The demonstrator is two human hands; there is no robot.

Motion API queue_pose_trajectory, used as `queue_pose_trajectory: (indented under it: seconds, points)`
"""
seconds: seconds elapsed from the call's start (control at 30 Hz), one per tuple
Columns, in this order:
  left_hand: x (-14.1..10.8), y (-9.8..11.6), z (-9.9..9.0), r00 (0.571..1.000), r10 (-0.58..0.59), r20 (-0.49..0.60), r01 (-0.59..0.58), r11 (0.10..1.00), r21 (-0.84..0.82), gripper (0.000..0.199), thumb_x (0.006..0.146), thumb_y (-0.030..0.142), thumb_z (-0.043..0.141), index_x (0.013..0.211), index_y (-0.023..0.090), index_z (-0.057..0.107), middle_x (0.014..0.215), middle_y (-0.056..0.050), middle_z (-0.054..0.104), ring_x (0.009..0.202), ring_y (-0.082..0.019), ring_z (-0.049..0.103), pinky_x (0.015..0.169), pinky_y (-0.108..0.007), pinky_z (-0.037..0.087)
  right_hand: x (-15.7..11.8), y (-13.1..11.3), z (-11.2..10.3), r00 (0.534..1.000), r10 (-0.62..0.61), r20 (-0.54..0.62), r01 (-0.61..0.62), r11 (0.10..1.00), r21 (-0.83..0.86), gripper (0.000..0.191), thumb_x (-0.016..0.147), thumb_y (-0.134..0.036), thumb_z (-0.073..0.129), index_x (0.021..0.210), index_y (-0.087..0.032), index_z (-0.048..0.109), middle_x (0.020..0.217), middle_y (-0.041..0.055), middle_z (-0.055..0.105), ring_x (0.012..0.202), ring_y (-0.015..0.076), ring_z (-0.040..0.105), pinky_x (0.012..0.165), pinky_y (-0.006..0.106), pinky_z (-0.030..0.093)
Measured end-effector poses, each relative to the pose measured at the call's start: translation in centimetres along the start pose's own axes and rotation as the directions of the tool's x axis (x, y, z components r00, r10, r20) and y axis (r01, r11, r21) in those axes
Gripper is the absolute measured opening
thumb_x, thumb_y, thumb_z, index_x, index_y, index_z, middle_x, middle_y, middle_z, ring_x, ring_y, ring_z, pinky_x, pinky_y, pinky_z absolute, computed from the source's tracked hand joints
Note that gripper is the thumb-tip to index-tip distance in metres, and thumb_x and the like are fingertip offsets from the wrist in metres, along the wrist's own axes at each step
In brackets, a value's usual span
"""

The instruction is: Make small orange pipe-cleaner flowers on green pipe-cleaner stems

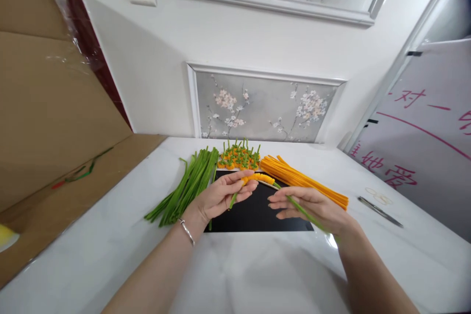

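Observation:
Above a black mat [257,213], my two hands hold one piece between them: a green pipe cleaner [303,211] with an orange pipe cleaner coil [263,177] wound around it. My left hand [224,190], with a bracelet at the wrist, pinches the coil's left end, and a short green tail hangs below the fingers. The green stem's long end passes through the fingers of my right hand [309,206] and runs back under the palm. A thin pale strip lies along the coil's underside; I cannot make out what it is.
Green pipe cleaners [189,186] lie left of the mat, orange pipe cleaners [301,179] right. Behind it sit several small orange pieces with green stems [239,156]. Tweezers [380,211] and pale rings [379,195] are at the right. Cardboard [55,122] borders the left edge.

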State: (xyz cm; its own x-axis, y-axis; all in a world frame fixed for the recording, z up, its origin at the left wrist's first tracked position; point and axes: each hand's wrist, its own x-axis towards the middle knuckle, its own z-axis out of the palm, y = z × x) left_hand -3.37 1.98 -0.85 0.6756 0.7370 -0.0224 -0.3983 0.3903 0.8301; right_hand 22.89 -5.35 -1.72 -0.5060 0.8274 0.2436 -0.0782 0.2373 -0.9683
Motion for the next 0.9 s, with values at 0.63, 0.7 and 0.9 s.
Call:
queue_pose_trajectory:
  seconds: [0.63, 0.7, 0.9]
  points:
    - [0.9, -1.6, 2.7, 0.996, 0.087, 0.001, -0.080, 0.916, 0.393, 0.047, 0.075, 0.017, 0.077, 0.120, 0.024, 0.065, 0.108, -0.009, 0.069, 0.094, -0.018, 0.070, 0.050, -0.013, 0.039, 2.1, 0.9, 3.0, 0.629, -0.726, -0.278, 0.319, 0.567, -0.760, 0.035, 0.094, -0.011, 0.048, 0.122, -0.026, 0.062, 0.096, 0.0062, 0.068, 0.077, 0.0165, 0.068, 0.069, 0.031, 0.058]
    - [0.9, -1.6, 3.0, 0.995, 0.089, -0.050, -0.067, 0.939, 0.337, 0.059, 0.074, 0.015, 0.077, 0.128, 0.027, 0.058, 0.106, -0.007, 0.069, 0.091, -0.017, 0.071, 0.057, -0.015, 0.045, 2.1, 0.9, 3.1, 0.624, -0.751, -0.216, 0.318, 0.497, -0.807, 0.035, 0.094, -0.011, 0.046, 0.124, -0.025, 0.060, 0.089, 0.0053, 0.069, 0.079, 0.0173, 0.068, 0.072, 0.031, 0.057]
    - [0.4, -1.1, 3.6, 0.999, -0.039, 0.026, 0.034, 0.984, 0.177, 0.044, 0.086, 0.023, 0.067, 0.128, 0.018, 0.055, 0.101, -0.010, 0.072, 0.092, -0.021, 0.072, 0.087, -0.033, 0.055, 2.3, 0.6, 3.0, 0.638, -0.758, -0.134, 0.349, 0.440, -0.827, 0.023, 0.096, -0.019, 0.044, 0.108, -0.022, 0.063, 0.083, 0.0060, 0.069, 0.071, 0.0167, 0.066, 0.062, 0.028, 0.055]
